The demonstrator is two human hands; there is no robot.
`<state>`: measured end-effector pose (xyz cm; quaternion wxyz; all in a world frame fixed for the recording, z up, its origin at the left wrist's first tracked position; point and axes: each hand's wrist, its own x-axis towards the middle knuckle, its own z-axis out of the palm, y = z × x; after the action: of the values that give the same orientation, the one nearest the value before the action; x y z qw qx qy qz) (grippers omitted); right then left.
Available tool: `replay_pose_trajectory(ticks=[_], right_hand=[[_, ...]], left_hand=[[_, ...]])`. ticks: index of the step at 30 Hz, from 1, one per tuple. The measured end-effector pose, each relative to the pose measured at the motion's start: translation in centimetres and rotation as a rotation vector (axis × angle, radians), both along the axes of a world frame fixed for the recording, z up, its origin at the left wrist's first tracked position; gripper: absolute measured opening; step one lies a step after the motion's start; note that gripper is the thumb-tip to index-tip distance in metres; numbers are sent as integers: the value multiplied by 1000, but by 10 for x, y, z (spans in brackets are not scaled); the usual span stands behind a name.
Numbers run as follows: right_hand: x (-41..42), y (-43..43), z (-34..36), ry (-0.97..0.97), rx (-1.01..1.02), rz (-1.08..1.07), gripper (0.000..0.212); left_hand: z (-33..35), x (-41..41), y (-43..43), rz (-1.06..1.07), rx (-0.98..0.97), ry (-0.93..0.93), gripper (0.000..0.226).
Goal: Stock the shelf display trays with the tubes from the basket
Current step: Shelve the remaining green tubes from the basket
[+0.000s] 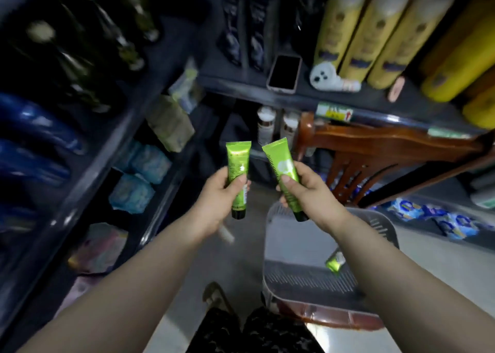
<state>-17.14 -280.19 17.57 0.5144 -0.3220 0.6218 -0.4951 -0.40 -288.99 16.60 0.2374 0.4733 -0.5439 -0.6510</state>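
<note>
**Fingers (240, 180) curled round a tube in each hand, caps down**

Fingers of the left hand (222, 192) grip the left tube (238, 157) round its lower half, thumb across the front. The right hand (310, 192) grips the right tube (281, 162) the same way. Both tubes are off the basket (380, 218) and held in the air, side by side and apart, in front of the shelf (267, 95).

Each tube's long axis runs close to upright: the flat crimped end points up and away toward the shelving, and the dark cap points down toward the person. The left tube stands nearly straight. The right tube leans its top over toward the left one.

The shelving lies ahead of and above the fingers, so a forward reach would probably bring the crimped ends in first. If the trays take tubes standing on their caps, little turning seems needed. Blur hides which tray is meant, so I cannot tell which hand is nearer to it.

The right hand is the nearer to the basket, which sits low and to the right. One more tube, the spare (334, 263), lies inside against its right wall.
</note>
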Motion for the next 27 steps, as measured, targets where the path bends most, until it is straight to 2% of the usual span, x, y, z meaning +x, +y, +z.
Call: replay_pose_trajectory(ticks=[4, 7, 12, 15, 21, 27], right_hand=[[25, -41, 49, 34, -111, 80, 18], [46, -69, 87, 83, -184, 139, 18], [79, -111, 148, 131, -324, 233, 23], [97, -132, 181, 150, -400, 290, 24], [139, -175, 240, 180, -589, 368, 16], [187, -220, 295, 180, -774, 468, 20]], left_hand=[[56, 27, -27, 137, -1, 72, 13], [98, 49, -43, 220, -120, 39, 21], [169, 93, -67, 364, -232, 46, 8], [209, 117, -78, 372, -298, 83, 14], [290, 173, -99, 290, -681, -95, 18], [382, 226, -126, 408, -819, -180, 16]])
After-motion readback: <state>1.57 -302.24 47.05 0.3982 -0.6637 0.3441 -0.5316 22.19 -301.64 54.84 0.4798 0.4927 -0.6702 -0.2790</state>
